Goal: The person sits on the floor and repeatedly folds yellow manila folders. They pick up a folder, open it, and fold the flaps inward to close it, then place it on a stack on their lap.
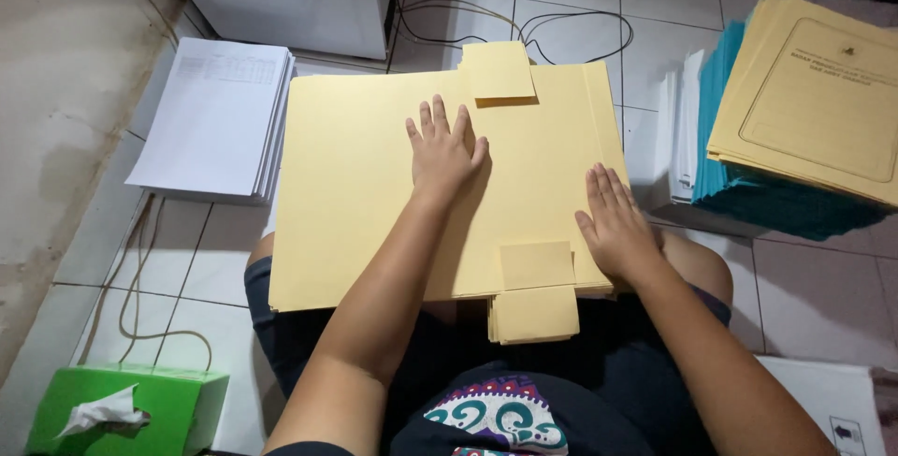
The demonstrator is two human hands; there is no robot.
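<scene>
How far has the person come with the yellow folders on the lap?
Done: hard to tell. In hand: the left hand and right hand press flat on the open yellow folder stack. Left: white paper stack and teal-and-yellow pile lie untouched aside.

A green tissue box [140,409] is sitting at the lower left of the frame, white tissue poking out. A white carton [832,400] with a dark arrow label [848,434] is lying at the lower right.

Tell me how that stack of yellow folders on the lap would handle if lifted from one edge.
The yellow folders are thin card, so they would probably sag when lifted by one edge. The sheets lie loose, with edges stepped at the right, so they may slide apart. Both the left hand and right hand press flat on top, which suggests the stack shifts easily.
</scene>
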